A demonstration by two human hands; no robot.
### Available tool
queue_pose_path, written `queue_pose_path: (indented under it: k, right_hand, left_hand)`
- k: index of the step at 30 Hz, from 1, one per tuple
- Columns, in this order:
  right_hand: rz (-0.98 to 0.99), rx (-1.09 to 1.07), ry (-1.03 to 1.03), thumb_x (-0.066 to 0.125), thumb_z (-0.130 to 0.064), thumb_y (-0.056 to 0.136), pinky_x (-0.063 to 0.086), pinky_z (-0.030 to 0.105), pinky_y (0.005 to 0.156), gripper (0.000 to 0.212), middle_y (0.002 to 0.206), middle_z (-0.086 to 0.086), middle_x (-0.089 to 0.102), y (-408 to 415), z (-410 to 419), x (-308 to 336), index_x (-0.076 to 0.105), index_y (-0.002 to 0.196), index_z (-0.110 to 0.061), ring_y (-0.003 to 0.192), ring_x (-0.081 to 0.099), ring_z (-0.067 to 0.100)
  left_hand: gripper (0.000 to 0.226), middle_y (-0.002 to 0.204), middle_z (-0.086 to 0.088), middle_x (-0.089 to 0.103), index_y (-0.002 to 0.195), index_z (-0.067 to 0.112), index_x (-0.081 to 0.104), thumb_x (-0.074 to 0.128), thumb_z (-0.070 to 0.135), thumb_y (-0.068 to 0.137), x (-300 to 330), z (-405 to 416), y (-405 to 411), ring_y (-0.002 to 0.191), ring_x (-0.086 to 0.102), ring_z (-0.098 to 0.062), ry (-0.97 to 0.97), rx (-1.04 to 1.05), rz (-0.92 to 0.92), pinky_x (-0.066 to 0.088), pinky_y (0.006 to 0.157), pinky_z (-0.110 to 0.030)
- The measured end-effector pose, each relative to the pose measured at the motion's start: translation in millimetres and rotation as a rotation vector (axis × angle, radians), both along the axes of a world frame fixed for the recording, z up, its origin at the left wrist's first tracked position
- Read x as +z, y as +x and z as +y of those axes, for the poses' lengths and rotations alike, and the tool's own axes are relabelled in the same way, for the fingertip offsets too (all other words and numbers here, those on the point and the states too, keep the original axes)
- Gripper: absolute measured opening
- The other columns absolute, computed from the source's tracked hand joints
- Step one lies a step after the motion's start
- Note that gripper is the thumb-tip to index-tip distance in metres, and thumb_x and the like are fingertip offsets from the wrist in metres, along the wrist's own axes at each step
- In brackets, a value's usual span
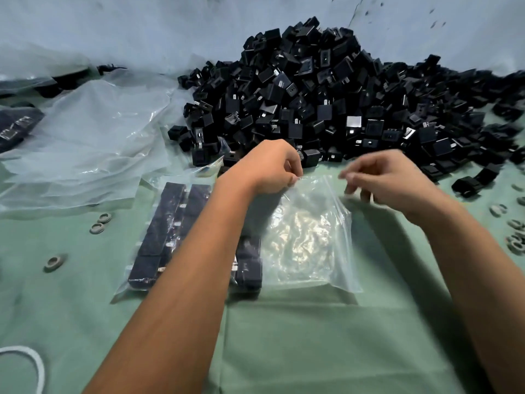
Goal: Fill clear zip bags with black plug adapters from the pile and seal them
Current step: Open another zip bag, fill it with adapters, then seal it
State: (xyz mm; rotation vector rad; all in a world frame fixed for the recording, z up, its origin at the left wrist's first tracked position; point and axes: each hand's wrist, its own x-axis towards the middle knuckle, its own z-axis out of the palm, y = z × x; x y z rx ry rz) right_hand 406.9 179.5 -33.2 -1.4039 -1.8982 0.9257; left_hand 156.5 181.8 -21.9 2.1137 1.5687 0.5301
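The counter (312, 351) in front of me is covered in a pale green cloth, with a light blue sheet rising behind it. The biggest thing on it is the pile of black plug adapters (326, 89), heaped at the far side and spilling toward the right edge, its near fringe just beyond my knuckles. To the left of the pile lies a loose stack of clear plastic sheeting (85, 137), crumpled and overlapping.

Nearer to me, a filled zip bag (167, 237) lies flat on the cloth, packed with rows of adapters; my left forearm crosses over it. Just beside it on the right sits an empty clear zip bag (309, 237), its open end pointing toward the pile.

My left hand (270, 169) has its fingers curled, pinching the top left corner of the empty bag. My right hand (389, 180) hovers over the top right corner with its fingers loosely bent and blurred; I cannot tell whether they touch the plastic.

Small grey rings (99, 221) are scattered on the cloth at the left and along the right edge. A bit of white cord (38, 362) curves in at the lower left corner.
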Motion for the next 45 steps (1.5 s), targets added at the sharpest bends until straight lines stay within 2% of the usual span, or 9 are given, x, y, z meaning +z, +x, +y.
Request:
queue_pose_path:
  k: [4, 7, 9, 15, 23, 29, 33, 39, 45]
  right_hand:
    - [-0.239, 0.088, 0.452, 0.073, -0.001, 0.09, 0.036, 0.004, 0.067, 0.025, 0.091, -0.007, 0.067, -39, 33, 10, 0.077, 0.11, -0.016, 0.067, 0.054, -0.008]
    - [-0.51, 0.316, 0.559, 0.078, -0.007, 0.084, 0.049, 0.028, 0.085, 0.037, 0.113, 0.001, 0.064, -65, 51, 19, 0.075, 0.118, -0.019, 0.094, 0.059, 0.006]
    - [-0.594, 0.363, 0.565, 0.081, -0.012, 0.079, 0.052, 0.044, 0.082, 0.03, 0.108, 0.003, 0.061, -78, 55, 17, 0.076, 0.108, -0.019, 0.095, 0.061, 0.026]
    - [-0.658, 0.298, 0.593, 0.078, -0.03, 0.082, 0.051, 0.045, 0.067, 0.026, 0.11, 0.003, 0.052, -83, 49, 6, 0.069, 0.104, -0.019, 0.081, 0.058, 0.027]
    - [-0.344, 0.0, 0.629, 0.077, -0.016, 0.089, 0.049, 0.039, 0.09, 0.026, 0.108, 0.007, 0.066, -41, 28, 0, 0.071, 0.113, -0.008, 0.102, 0.061, 0.028]
    - [-0.272, -0.183, 0.514, 0.069, -0.021, 0.093, 0.055, 0.042, 0.079, 0.014, 0.092, 0.003, 0.068, -11, 3, -17, 0.061, 0.103, -0.015, 0.084, 0.064, 0.024]
    - [-0.367, -0.121, 0.505, 0.081, -0.018, 0.083, 0.049, 0.034, 0.073, 0.021, 0.094, 0.002, 0.055, -7, -4, -25, 0.069, 0.1, -0.017, 0.081, 0.055, 0.02]
    - [-0.284, 0.094, 0.404, 0.079, -0.006, 0.083, 0.05, 0.028, 0.081, 0.035, 0.117, 0.005, 0.06, -4, -11, -26, 0.077, 0.117, -0.016, 0.085, 0.062, 0.023]
    - [-0.035, 0.074, 0.242, 0.089, -0.034, 0.079, 0.051, 0.036, 0.061, 0.026, 0.091, -0.005, 0.064, 3, -14, -16, 0.08, 0.1, -0.021, 0.061, 0.061, 0.024]
  left_hand:
    - [0.019, 0.082, 0.01, 0.071, 0.095, 0.021, 0.079, 0.072, 0.005, 0.088, -1, 1, 6, 0.082, 0.067, -0.007, 0.029, 0.0, 0.006, 0.05, 0.074, -0.023]
    - [0.027, 0.083, 0.009, 0.073, 0.092, 0.02, 0.079, 0.066, -0.003, 0.086, 1, 0, 6, 0.084, 0.069, -0.008, 0.019, -0.012, 0.008, 0.054, 0.078, -0.023]
    - [0.033, 0.087, 0.006, 0.075, 0.09, 0.02, 0.078, 0.061, -0.007, 0.085, 2, -1, 7, 0.086, 0.07, -0.01, 0.007, -0.017, 0.005, 0.056, 0.08, -0.026]
    - [0.038, 0.082, 0.008, 0.072, 0.088, 0.023, 0.075, 0.054, -0.008, 0.082, 6, -3, 11, 0.088, 0.07, -0.014, -0.013, -0.032, 0.05, 0.057, 0.08, -0.03]
    - [0.017, 0.079, 0.011, 0.07, 0.093, 0.026, 0.077, 0.073, 0.01, 0.088, 6, -1, 10, 0.073, 0.065, -0.003, -0.004, -0.044, 0.032, 0.046, 0.066, -0.02]
    - [0.06, 0.106, 0.012, 0.064, 0.107, 0.039, 0.076, 0.054, -0.011, 0.082, 9, -7, 26, 0.098, 0.06, -0.006, -0.008, -0.132, 0.013, 0.046, 0.077, -0.012]
    - [0.085, 0.126, 0.001, 0.05, 0.102, 0.059, 0.068, 0.036, -0.015, 0.076, 15, -16, 40, 0.119, 0.042, -0.017, -0.09, -0.25, 0.11, 0.051, 0.097, -0.044]
    - [0.058, 0.124, 0.0, 0.05, 0.084, 0.053, 0.069, 0.06, -0.004, 0.087, 20, -20, 37, 0.123, 0.034, -0.019, -0.032, -0.269, 0.151, 0.038, 0.109, -0.045]
    - [0.022, 0.102, 0.01, 0.053, 0.092, 0.034, 0.081, 0.082, 0.014, 0.082, 23, -19, 29, 0.092, 0.048, 0.003, 0.041, -0.26, 0.094, 0.039, 0.077, -0.02]
